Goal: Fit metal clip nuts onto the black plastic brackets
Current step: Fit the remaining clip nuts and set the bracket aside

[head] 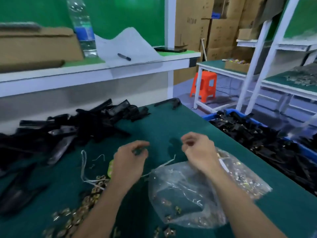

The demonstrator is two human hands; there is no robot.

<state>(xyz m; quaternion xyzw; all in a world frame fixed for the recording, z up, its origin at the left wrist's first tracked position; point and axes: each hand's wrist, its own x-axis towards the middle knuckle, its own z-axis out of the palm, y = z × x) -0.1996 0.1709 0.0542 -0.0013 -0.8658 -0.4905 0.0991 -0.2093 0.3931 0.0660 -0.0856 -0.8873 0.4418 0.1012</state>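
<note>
My left hand (130,160) hovers over the green table (163,124) with its fingers curled; thumb and fingertips pinch a small dark piece (138,151), too blurred to identify. My right hand (199,149) is raised beside it, fingers curled in, with nothing visible in it. Loose brass-coloured clip nuts (96,191) lie near my left forearm. More clip nuts sit in a clear plastic bag (181,194) under my right forearm. A heap of black plastic brackets (72,127) covers the left of the table.
A blue bin (257,134) full of black brackets stands off the table's right edge. One bracket (167,102) lies at the far edge. White strings (84,165) trail near the nuts. A shelf behind carries a bottle (84,28), a marker (124,57) and cardboard.
</note>
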